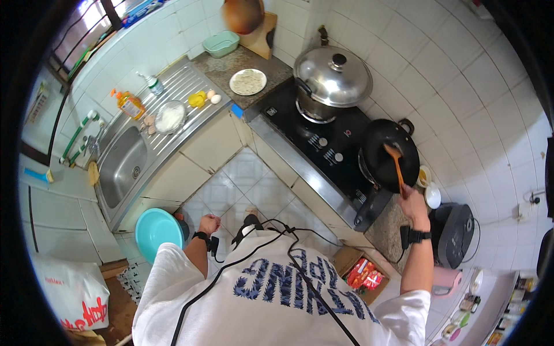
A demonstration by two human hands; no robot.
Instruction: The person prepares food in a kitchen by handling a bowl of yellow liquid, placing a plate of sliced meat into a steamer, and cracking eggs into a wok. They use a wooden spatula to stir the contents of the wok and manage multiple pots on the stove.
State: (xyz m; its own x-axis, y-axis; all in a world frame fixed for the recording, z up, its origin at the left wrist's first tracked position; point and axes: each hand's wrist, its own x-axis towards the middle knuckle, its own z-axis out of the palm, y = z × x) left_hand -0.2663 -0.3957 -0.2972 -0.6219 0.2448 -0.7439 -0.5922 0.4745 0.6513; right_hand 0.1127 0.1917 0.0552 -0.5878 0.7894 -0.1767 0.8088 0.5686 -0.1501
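My right hand (414, 205) grips the handle of a wooden spatula (394, 156). The spatula's blade rests inside a black wok (377, 145) on the right burner; I see no food in the wok. Its long handle (367, 212) points towards me over the counter's front. My left hand (210, 224) hangs low by my body with its fingers curled in, and nothing shows in it. Close to the wok, by the wall, stand a small bowl with yellow liquid (424, 176) and a white bowl (432, 195).
A large lidded steel pot (331, 82) stands on the left burner of the black gas stove (281, 112). A plate of whitish food (248, 82), a bowl of white powder (170, 117) and eggs (215, 99) lie leftward, near the sink (123, 168). A rice cooker (454, 233) is beside my right forearm.
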